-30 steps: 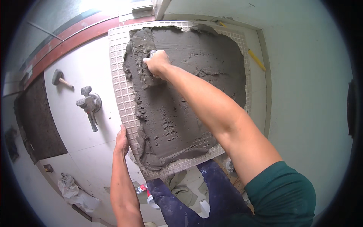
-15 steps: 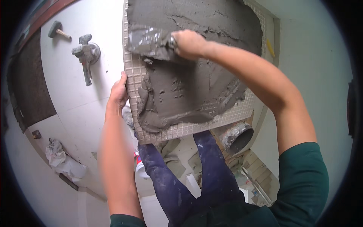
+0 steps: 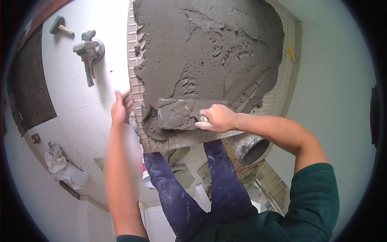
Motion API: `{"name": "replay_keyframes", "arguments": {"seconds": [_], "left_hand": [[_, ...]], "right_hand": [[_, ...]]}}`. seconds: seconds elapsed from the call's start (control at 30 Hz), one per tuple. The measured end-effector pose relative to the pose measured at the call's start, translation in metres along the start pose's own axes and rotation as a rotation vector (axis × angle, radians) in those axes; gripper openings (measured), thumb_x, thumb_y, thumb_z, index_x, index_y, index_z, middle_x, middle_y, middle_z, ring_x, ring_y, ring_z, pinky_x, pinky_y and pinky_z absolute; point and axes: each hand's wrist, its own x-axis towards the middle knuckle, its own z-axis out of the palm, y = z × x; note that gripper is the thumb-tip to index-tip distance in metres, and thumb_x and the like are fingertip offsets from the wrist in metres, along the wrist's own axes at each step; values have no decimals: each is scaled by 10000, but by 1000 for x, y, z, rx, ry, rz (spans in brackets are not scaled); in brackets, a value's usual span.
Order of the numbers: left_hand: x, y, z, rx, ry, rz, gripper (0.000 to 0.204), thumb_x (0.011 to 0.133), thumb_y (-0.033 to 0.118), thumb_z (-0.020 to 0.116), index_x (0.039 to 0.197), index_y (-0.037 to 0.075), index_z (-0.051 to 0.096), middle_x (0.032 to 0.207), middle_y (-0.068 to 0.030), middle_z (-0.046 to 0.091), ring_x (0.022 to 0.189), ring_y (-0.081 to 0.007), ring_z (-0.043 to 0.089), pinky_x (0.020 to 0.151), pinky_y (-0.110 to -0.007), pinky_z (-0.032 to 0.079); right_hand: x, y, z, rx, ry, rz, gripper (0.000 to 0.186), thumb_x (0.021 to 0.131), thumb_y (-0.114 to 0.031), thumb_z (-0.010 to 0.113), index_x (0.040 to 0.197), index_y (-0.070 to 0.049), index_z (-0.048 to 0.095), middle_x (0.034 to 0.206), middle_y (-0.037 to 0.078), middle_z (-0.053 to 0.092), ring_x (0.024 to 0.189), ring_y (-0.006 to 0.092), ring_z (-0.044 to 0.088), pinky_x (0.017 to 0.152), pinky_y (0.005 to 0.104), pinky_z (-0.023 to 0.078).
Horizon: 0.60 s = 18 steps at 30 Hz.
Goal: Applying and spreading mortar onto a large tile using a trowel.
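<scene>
White floor (image 3: 76,109) lies left. Head view: my right hand (image 3: 217,118) grips the trowel (image 3: 175,114), laid on mortar (image 3: 169,48) at my end of the tile (image 3: 167,144); my left hand (image 3: 119,108) is loose by its left edge, contact unclear. Mortar likely soft, tile heavy: hold bare edges.

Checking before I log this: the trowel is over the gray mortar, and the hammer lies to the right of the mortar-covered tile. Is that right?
Not quite: the head view shows the hammer to the left of the mortar-covered tile. The trowel is over the gray mortar, as you say.
</scene>
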Motion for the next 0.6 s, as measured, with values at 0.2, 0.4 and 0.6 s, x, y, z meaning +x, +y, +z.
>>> {"name": "replay_keyframes", "arguments": {"seconds": [0.2, 0.4, 0.6], "left_hand": [[-63, -80, -33, 135, 33, -6, 824, 1041, 609, 218, 1408, -89, 459, 1359, -185, 577, 1235, -256, 565, 1074, -355, 406], [-66, -87, -32, 213, 70, 34, 812, 1054, 578, 216, 1379, -116, 486, 1382, -187, 558, 1281, -250, 532, 1114, -360, 367], [-124, -117, -40, 343, 293, 211, 574, 1064, 360, 341, 1347, -114, 495, 1346, -242, 563, 1271, -322, 532, 1105, -388, 363]], "right_hand": [[81, 29, -97, -669, 408, -282, 351, 863, -451, 668, 787, -133, 542, 589, 81, 612, 510, 265, 648, 444, 406, 512], [156, 12, -241, -395, 554, 235, 440, 920, -483, 591, 936, -47, 645, 837, 207, 702, 812, 402, 677, 749, 481, 543], [167, 13, -299, 38, 720, 349, 461, 971, -496, 555, 899, -48, 641, 694, 113, 620, 604, 261, 603, 552, 396, 471]]}}
